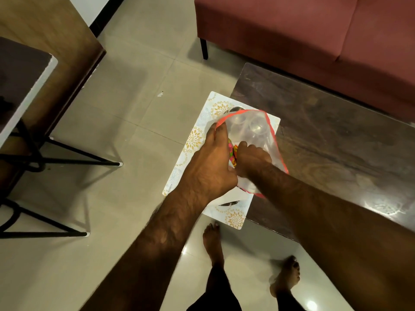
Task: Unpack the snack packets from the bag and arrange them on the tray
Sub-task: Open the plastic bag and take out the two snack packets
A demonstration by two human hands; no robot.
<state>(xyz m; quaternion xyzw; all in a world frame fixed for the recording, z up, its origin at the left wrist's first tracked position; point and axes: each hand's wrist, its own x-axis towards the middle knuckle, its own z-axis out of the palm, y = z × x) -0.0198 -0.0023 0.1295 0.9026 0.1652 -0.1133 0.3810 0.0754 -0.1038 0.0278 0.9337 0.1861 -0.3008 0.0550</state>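
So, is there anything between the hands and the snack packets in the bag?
Only the bag itself. The left hand grips its red-edged rim and the right hand is at its mouth, right beside the colourful packets. The bag lies over the tray, so the packets have only to come out.
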